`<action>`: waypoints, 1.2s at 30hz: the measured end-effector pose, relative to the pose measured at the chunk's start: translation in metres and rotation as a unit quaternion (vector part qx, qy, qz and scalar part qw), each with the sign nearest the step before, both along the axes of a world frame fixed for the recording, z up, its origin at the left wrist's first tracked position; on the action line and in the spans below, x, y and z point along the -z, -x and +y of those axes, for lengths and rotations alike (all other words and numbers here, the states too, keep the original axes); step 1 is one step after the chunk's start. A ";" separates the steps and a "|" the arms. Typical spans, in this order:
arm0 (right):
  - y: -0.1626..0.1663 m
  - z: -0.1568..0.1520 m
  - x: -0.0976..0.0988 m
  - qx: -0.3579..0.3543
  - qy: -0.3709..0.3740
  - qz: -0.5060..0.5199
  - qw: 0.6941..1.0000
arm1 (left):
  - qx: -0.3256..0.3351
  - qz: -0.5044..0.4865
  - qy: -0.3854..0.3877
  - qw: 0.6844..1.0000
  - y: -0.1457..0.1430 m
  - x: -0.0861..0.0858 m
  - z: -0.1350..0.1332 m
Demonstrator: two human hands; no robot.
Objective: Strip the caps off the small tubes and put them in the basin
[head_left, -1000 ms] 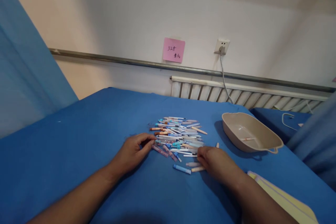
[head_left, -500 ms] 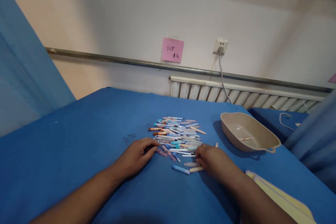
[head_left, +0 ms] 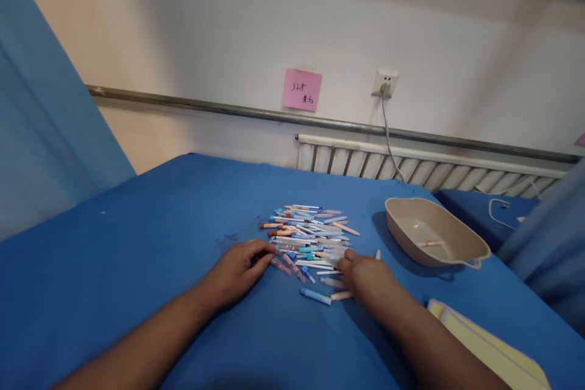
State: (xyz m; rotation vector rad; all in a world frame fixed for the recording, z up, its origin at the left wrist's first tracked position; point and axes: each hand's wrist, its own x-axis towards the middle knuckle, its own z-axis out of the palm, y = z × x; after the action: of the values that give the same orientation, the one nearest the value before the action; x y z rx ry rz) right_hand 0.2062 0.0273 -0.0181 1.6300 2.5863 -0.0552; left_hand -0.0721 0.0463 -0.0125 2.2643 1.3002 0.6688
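Observation:
A heap of small coloured tubes and sticks [head_left: 308,233] lies on the blue cloth [head_left: 150,237]. My left hand [head_left: 237,268] rests flat on the cloth at the heap's near left edge, its fingers loosely stretched and touching the nearest tubes. At the heap's near right edge, my right hand [head_left: 368,279] has its fingers curled down onto the pieces; what they grip is hidden. A light blue tube [head_left: 315,296] lies loose between my hands. To the right stands a beige oval tray [head_left: 457,250] with one small stick [head_left: 429,244] inside.
A yellowish pad [head_left: 493,347] lies at the near right. Behind the table, the wall bears a metal rail [head_left: 205,107], a pink note [head_left: 302,89], a socket with a cord [head_left: 385,83] and a radiator [head_left: 411,164]. Blue curtains hang left and right.
My right hand has crept a little to the left, further onto the heap. My left hand has barely moved. The view has shifted slightly.

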 end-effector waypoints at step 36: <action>-0.005 -0.002 -0.001 -0.075 0.022 0.038 0.996 | 0.094 -0.065 0.192 0.975 -0.022 -0.001 -0.020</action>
State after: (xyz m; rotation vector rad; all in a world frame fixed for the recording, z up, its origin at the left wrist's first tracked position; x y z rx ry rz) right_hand 0.2113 0.0256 -0.0175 1.4411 2.7347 -0.1669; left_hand -0.0501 0.0268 -0.0113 1.9597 1.0344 0.4459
